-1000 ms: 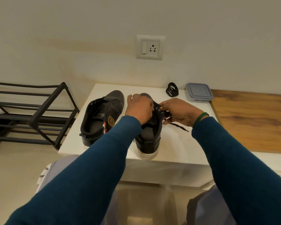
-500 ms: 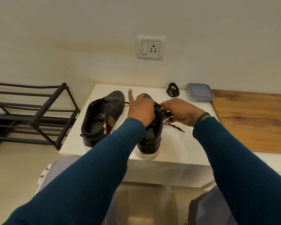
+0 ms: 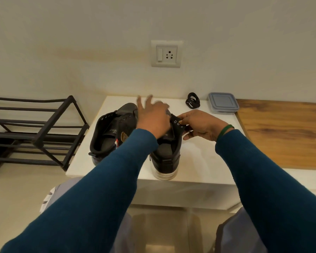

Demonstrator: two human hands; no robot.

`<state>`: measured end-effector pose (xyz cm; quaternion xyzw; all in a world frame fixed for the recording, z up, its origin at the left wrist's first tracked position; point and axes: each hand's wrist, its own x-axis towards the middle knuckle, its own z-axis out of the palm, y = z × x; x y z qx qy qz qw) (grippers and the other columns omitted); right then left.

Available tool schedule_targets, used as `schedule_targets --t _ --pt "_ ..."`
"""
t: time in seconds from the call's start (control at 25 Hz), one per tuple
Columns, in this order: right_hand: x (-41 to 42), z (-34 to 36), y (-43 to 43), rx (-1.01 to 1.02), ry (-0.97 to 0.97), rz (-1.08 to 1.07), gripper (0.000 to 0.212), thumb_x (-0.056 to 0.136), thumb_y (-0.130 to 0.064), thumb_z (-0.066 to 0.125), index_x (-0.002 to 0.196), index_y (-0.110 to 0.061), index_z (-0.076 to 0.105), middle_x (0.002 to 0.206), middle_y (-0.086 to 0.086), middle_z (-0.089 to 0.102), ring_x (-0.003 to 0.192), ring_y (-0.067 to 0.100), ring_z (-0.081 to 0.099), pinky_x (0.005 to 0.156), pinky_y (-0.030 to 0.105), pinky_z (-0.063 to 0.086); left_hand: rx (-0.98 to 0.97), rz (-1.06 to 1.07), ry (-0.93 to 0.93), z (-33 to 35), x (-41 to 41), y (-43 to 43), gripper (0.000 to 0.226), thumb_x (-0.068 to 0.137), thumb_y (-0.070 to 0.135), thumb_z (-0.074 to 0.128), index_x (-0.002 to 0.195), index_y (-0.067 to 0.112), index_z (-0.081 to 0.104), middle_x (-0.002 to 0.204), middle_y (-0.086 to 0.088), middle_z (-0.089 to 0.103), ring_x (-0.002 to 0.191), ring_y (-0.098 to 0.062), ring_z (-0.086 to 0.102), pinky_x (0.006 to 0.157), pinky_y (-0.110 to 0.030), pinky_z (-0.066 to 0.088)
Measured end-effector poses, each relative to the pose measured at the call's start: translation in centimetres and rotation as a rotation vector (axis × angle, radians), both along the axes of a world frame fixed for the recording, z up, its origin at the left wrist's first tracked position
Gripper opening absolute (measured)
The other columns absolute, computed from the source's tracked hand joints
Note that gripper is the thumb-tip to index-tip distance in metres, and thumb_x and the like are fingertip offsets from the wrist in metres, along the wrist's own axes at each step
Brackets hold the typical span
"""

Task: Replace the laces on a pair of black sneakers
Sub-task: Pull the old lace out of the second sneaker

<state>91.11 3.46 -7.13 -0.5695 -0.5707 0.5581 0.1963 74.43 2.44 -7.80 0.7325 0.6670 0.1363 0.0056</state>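
Below the white wall socket (image 3: 166, 53), on the white table (image 3: 199, 161), the black high-top sneaker with a pale sole (image 3: 165, 157) stands upright. Its long axis runs from you to the wall, heel nearest you and toe toward the socket, likely so both eyelet rows face you. Your right hand (image 3: 202, 126) pinches its right eyelet flap, probably to spread it for threading. Your left hand (image 3: 153, 119) hovers over the toe with two fingers fanned and blurred, and whether it pinches a lace cannot be told; the coiled black lace (image 3: 192, 100) lies down-right of the socket.
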Motion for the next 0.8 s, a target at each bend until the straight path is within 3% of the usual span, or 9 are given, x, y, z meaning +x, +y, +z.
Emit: schedule_targets --t 0.08,0.16,0.28,0.36,0.44,0.52,0.6,0.68,0.8 --pt "-0.2 -0.1 0.0 0.012 -0.003 0.006 0.031 0.098 0.001 0.044 0.100 -0.010 0.073 0.085 0.012 0.071 0.070 0.018 0.066 0.060 0.028 0.057 -0.083 -0.078 0.154 -0.7 1.2 0.2 0.032 0.099 0.033 0.050 0.128 0.028 0.060 0.132 0.001 0.059 0.144 -0.027 0.030 0.118 -0.062 -0.007" --pt "-0.2 -0.3 0.1 0.008 0.001 0.010 0.030 0.099 0.000 0.045 0.103 -0.010 0.073 0.086 0.012 0.071 0.072 0.018 0.066 0.061 0.028 0.057 -0.090 -0.024 0.178 -0.8 1.2 0.3 0.026 0.098 0.033 0.054 0.121 0.027 0.064 0.118 0.000 0.064 0.131 -0.026 0.043 0.119 -0.060 0.000" --pt "0.0 -0.3 0.2 -0.004 0.010 0.016 0.029 0.101 -0.003 0.045 0.110 -0.009 0.072 0.089 0.013 0.072 0.076 0.020 0.066 0.063 0.029 0.057 0.093 0.038 0.109 -0.1 -0.6 0.4 0.025 0.089 0.019 0.060 0.113 0.024 0.065 0.112 -0.001 0.063 0.120 -0.028 0.049 0.116 -0.051 0.018" --pt "0.1 -0.4 0.2 -0.010 0.007 0.010 0.029 0.101 -0.003 0.045 0.112 -0.009 0.072 0.091 0.014 0.071 0.077 0.020 0.066 0.063 0.030 0.058 0.310 0.130 -0.233 0.7 -2.7 0.4 0.029 0.081 0.004 0.054 0.104 0.019 0.062 0.106 0.000 0.060 0.102 -0.023 0.053 0.101 -0.038 0.033" --pt "0.2 -0.4 0.2 -0.008 0.004 0.004 0.029 0.101 -0.002 0.045 0.112 -0.008 0.071 0.091 0.014 0.071 0.076 0.020 0.066 0.062 0.030 0.058 0.363 0.235 -0.603 1.5 -4.3 0.0 0.029 0.081 -0.004 0.046 0.096 0.017 0.059 0.103 0.003 0.053 0.090 -0.016 0.050 0.079 -0.024 0.034" --pt "0.0 -0.4 0.3 -0.006 0.003 -0.001 0.028 0.100 -0.002 0.046 0.109 -0.008 0.072 0.089 0.013 0.071 0.074 0.019 0.066 0.062 0.031 0.058 0.378 0.337 -0.709 1.7 -5.3 -0.4 0.026 0.089 -0.003 0.046 0.098 0.017 0.061 0.104 0.005 0.052 0.090 -0.013 0.050 0.075 -0.019 0.033" --pt "-0.4 -0.3 0.5 0.000 -0.005 -0.001 0.028 0.099 -0.001 0.047 0.103 -0.010 0.073 0.085 0.011 0.072 0.071 0.018 0.066 0.062 0.031 0.058 0.351 0.377 -0.664 1.6 -5.7 -0.6 0.024 0.090 -0.001 0.049 0.102 0.014 0.062 0.107 0.002 0.055 0.092 -0.014 0.052 0.077 -0.023 0.039" --pt "-0.7 -0.3 0.6 0.013 -0.031 0.006 0.029 0.098 0.001 0.047 0.100 -0.010 0.074 0.084 0.011 0.071 0.070 0.018 0.066 0.062 0.031 0.059 0.222 0.319 -0.488 1.3 -5.7 -0.4 0.024 0.088 0.003 0.051 0.108 0.010 0.063 0.112 -0.005 0.058 0.099 -0.022 0.057 0.085 -0.033 0.048" --pt "-0.8 -0.4 0.8 0.027 -0.060 0.031 0.032 0.096 0.002 0.046 0.099 -0.011 0.074 0.084 0.011 0.072 0.067 0.015 0.066 0.062 0.030 0.059 0.027 0.108 -0.163 0.4 -3.4 -0.9 0.044 0.088 0.019 0.053 0.132 0.012 0.057 0.135 -0.010 0.053 0.128 -0.033 0.046 0.110 -0.046 0.036"
